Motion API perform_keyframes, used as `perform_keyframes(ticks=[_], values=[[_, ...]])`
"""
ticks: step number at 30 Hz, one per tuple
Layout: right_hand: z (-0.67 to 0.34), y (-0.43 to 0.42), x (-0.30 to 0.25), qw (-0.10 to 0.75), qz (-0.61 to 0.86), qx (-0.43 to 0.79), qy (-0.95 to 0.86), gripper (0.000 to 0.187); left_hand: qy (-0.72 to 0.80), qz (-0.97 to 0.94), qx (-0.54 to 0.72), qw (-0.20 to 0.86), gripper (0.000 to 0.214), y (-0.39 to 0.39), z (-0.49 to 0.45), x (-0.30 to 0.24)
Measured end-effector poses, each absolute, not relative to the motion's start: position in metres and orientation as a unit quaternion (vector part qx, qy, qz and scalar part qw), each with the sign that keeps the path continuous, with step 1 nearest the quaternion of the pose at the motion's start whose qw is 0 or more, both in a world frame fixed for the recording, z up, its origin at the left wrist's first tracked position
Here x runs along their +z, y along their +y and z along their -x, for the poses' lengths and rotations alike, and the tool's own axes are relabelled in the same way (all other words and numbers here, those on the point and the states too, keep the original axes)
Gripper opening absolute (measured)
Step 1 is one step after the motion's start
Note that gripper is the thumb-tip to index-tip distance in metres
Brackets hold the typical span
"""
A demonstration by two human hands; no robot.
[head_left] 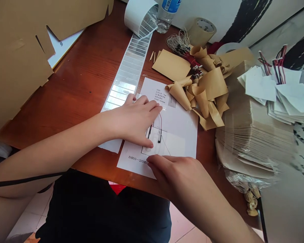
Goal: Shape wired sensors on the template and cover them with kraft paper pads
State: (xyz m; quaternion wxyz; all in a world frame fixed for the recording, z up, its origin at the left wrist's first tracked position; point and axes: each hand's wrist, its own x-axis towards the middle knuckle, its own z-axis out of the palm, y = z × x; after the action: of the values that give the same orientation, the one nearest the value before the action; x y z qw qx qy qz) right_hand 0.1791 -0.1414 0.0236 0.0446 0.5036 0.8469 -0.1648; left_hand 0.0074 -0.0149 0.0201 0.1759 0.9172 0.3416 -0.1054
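My left hand [138, 119] lies across a printed white sheet [182, 135], its fingers spread and pointing right, with nothing visibly held. Just past its fingertips, a small component with thin red and black leads [155, 130] rests on the sheet. My right hand [169, 172] sits at the sheet's lower edge, fingers curled down beside the printed "DRS-206" text, and its fingertips are partly hidden. Beneath my left wrist, a long strip of clear labels [126, 74] runs back to a white roll [139, 17].
Curled kraft paper [202, 94] lies right of the sheet on the wooden desk [53, 101]. Further right are a stack of kraft sheets [248, 135] and white tags with wires [276, 87]. A water bottle [166, 17], tape roll [201, 32], and wire bundle [179, 44] stand behind.
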Motion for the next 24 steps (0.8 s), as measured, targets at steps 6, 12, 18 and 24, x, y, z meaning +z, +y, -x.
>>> perform_keyframes(ticks=[6,12,18,24], values=[[-0.1780,-0.1416,0.0216,0.059,-0.505,-0.174,0.843,0.021,0.339,-0.920,-0.102,0.169,0.111,-0.0149,-0.0078,0.0187],[-0.1764,-0.1412,0.0215,0.057,-0.502,-0.174,0.845,0.022,0.341,-0.918,-0.106,0.172,0.114,-0.0151,-0.0076,0.0175],[-0.1758,-0.1385,0.0275,0.078,-0.511,-0.179,0.837,0.023,0.341,-0.917,-0.094,0.185,0.115,-0.0156,-0.0076,0.0156],[-0.1798,-0.1334,0.0282,0.104,-0.540,-0.171,0.818,0.024,0.342,-0.916,-0.098,0.187,0.116,-0.0160,-0.0077,0.0160]])
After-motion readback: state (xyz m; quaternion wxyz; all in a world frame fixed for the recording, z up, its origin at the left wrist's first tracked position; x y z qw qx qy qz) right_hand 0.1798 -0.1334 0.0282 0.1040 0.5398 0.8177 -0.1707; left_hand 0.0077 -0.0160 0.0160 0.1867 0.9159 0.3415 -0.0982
